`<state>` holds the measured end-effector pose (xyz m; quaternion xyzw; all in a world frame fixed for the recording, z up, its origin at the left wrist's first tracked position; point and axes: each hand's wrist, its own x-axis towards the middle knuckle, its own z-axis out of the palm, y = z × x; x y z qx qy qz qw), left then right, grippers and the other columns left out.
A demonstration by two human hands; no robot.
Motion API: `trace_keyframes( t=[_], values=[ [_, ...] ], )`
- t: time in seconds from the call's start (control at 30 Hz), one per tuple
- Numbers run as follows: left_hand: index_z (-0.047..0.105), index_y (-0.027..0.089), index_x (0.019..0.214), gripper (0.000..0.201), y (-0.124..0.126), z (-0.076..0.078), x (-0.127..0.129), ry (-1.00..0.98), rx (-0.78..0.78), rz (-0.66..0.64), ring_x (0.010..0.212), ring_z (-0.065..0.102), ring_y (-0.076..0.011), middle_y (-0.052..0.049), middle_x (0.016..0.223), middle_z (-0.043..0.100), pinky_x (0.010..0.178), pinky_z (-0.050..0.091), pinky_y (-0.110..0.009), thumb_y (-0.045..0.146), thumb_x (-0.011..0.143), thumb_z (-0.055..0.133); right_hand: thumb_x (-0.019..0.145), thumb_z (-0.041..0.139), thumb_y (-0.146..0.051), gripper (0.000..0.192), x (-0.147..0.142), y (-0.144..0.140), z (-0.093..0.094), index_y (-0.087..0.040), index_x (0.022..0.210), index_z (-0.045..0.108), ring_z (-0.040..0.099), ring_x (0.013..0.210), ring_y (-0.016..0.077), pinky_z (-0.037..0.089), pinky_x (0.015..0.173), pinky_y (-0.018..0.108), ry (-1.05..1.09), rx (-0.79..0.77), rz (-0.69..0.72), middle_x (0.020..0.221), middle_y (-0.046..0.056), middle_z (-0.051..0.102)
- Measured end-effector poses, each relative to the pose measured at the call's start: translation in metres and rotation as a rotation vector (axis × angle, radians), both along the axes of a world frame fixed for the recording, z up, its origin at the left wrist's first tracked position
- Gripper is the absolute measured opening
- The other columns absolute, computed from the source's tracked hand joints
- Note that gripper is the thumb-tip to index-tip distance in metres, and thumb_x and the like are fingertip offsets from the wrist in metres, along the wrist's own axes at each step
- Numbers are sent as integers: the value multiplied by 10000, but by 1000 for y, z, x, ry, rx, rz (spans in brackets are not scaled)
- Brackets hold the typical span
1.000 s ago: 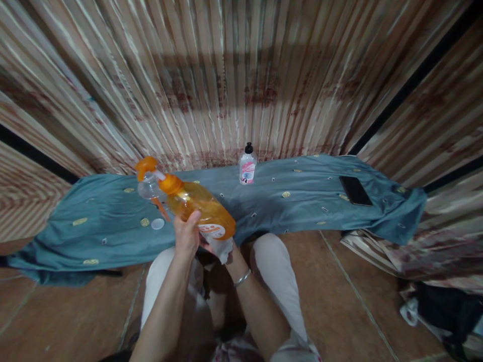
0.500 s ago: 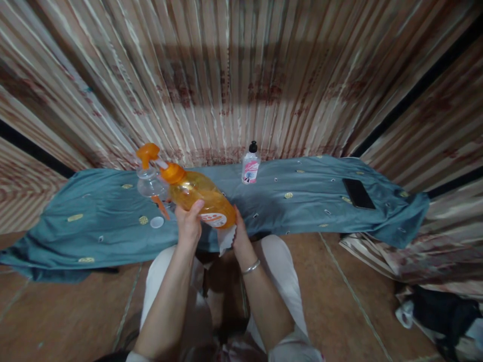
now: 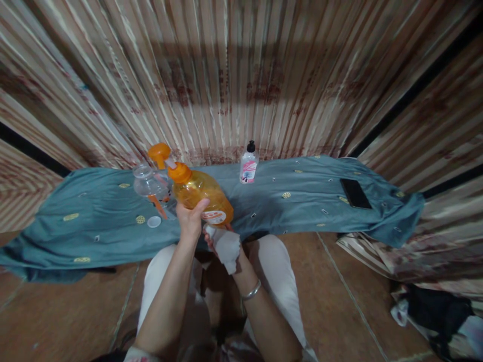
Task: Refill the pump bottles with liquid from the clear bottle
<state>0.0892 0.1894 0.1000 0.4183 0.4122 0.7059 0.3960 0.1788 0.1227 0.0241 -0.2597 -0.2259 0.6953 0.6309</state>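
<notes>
My left hand (image 3: 190, 218) is closed around the lower side of an orange pump bottle (image 3: 202, 188), with the thumb across its front. The bottle tilts, its orange pump head up and to the left, its labelled base toward me. Just below the base is my right hand (image 3: 222, 246), palm turned up, with a crumpled white tissue (image 3: 225, 247) in it. The tissue hides much of the fingers. Behind the pump bottle, to the left, stands a clear empty-looking bottle (image 3: 145, 181) with no cap on its neck. A white round lid (image 3: 154, 221) lies near it.
A clear bottle with a pink label and black cap (image 3: 249, 166) stands at the back of the cloth-covered bench (image 3: 290, 211). A black phone (image 3: 355, 193) lies at the right. Striped curtains (image 3: 241, 75) hang behind. Dark items (image 3: 439, 311) lie on the floor at right.
The right hand has moved down off the bottle's base and turned, bringing the tissue into fuller view. The pump bottle has shifted slightly and stands a little steeper in the left hand.
</notes>
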Motion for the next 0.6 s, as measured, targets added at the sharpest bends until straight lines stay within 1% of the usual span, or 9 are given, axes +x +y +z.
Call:
trace_keyframes(
  t=[0.03, 0.07, 0.17, 0.23, 0.33, 0.4, 0.5, 0.57, 0.6],
  values=[
    [701, 174, 885, 590, 1, -1, 2, -6, -1, -5, 724, 692, -161, -11, 836, 732, 770, 577, -283, 524, 459, 911, 948, 580, -461, 389, 6, 0, 2, -190, 1225, 621, 646, 1015, 191, 573, 859, 410, -75, -43, 10, 1219, 92, 650],
    [703, 174, 887, 595, 2, -1, 5, -7, -9, -8, 728, 695, -164, -14, 842, 736, 767, 579, -287, 515, 449, 916, 946, 563, -500, 406, 12, -1, 3, -170, 1167, 650, 661, 937, 183, 578, 796, 381, -99, -68, 23, 1136, 91, 682],
    [705, 176, 901, 609, 6, -3, 14, 10, -45, -14, 755, 706, -181, -26, 864, 748, 758, 582, -297, 480, 423, 928, 894, 502, -665, 556, 34, -2, 12, -160, 965, 723, 643, 669, 164, 527, 572, 300, -190, -126, -4, 841, 77, 731],
    [700, 179, 912, 612, 10, -4, 21, 16, -70, -26, 774, 711, -191, -36, 880, 753, 756, 579, -300, 456, 418, 930, 839, 528, -708, 582, 51, -2, 21, -172, 924, 739, 620, 586, 155, 497, 526, 280, -259, -146, -76, 745, 57, 732],
    [679, 183, 938, 633, 20, -5, 35, 22, -100, -64, 810, 720, -214, -55, 917, 756, 768, 574, -318, 434, 414, 927, 775, 613, -698, 553, 74, 3, 36, -177, 908, 742, 597, 536, 152, 483, 505, 275, -372, -154, -217, 688, 43, 729],
    [662, 180, 973, 665, 30, -4, 46, 38, -103, -103, 857, 725, -231, -63, 954, 754, 807, 569, -342, 427, 415, 924, 747, 668, -659, 532, 85, 12, 46, -176, 959, 733, 613, 563, 161, 501, 528, 283, -440, -137, -312, 726, 41, 742],
    [645, 173, 1028, 712, 47, -5, 66, 44, -107, -190, 914, 721, -248, -75, 1006, 746, 865, 560, -392, 441, 428, 920, 716, 731, -556, 512, 98, 32, 58, -188, 1071, 707, 682, 762, 184, 559, 711, 307, -525, -61, -429, 914, 38, 767],
    [640, 169, 1035, 716, 59, -7, 81, 33, -116, -234, 907, 721, -257, -82, 1012, 744, 865, 562, -423, 451, 438, 920, 708, 737, -490, 479, 104, 47, 63, -204, 1090, 700, 683, 889, 193, 552, 824, 325, -578, 5, -479, 1008, 31, 762],
    [643, 170, 1024, 703, 64, -9, 87, 30, -117, -248, 902, 722, -259, -82, 1002, 745, 864, 563, -430, 443, 441, 925, 708, 733, -467, 456, 108, 55, 64, -208, 1083, 700, 677, 913, 194, 546, 845, 330, -605, 31, -497, 1018, 28, 759]
  ],
)
